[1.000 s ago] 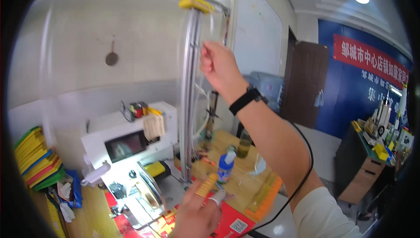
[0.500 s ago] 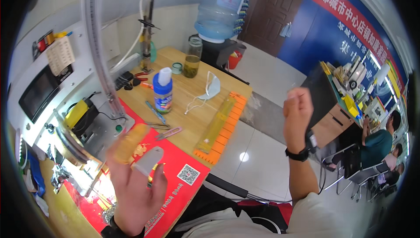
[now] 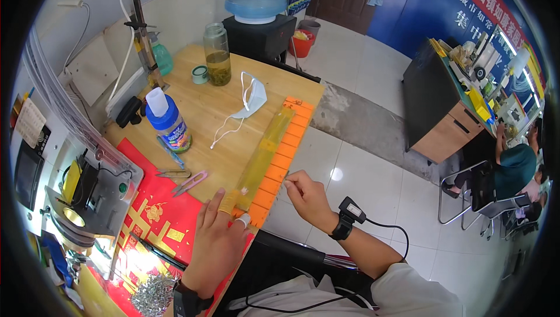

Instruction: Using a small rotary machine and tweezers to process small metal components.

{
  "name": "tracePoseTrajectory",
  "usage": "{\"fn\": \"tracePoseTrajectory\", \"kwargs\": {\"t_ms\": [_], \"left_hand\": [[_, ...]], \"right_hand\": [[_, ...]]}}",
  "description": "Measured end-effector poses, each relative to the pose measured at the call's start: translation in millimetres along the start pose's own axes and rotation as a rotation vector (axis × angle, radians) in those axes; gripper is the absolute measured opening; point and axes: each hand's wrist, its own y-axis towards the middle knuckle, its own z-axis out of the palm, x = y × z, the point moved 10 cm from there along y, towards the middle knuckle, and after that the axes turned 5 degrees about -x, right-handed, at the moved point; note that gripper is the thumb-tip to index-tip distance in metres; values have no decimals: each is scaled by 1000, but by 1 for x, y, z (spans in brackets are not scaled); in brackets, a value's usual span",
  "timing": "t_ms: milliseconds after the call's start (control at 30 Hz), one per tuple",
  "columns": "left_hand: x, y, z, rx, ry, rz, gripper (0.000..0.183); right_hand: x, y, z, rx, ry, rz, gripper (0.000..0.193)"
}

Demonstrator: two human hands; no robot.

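Note:
My left hand [image 3: 217,235] lies palm down with fingers stretched out, a yellow cover on one finger and a whitish one on another. Its fingertips reach the near end of a translucent yellow strip [image 3: 262,152], which lies along a lined orange board [image 3: 284,158] on the table's right side. Just right of that board, in the air above the floor, is my right hand [image 3: 309,201]. Its fingers are curled and pinched together; anything between them is too small to make out. Thread snips with pink handles [image 3: 190,184] and tweezers [image 3: 174,173] lie beyond my left hand.
A red sheet [image 3: 153,212] covers the table's near left, with a dark slim tool [image 3: 157,251] and a silvery tangled heap [image 3: 153,295]. A lit machine [image 3: 76,212] stands left. Behind are a blue-capped bottle [image 3: 169,123], a tea jar [image 3: 218,63] and a face mask [image 3: 252,100].
My left hand has gone from above the red sheet to the yellow strip's near end. My right hand has come lower and closer to the orange board. The view has shifted.

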Motion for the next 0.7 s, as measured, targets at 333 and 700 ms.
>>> {"fn": "tracePoseTrajectory", "kwargs": {"t_ms": [333, 700], "left_hand": [[4, -3, 3, -104, 49, -52, 19], [53, -116, -143, -292, -38, -393, 39]], "right_hand": [[-30, -22, 17, 126, -81, -43, 10], [-96, -14, -152, -411, -325, 100, 22]]}}
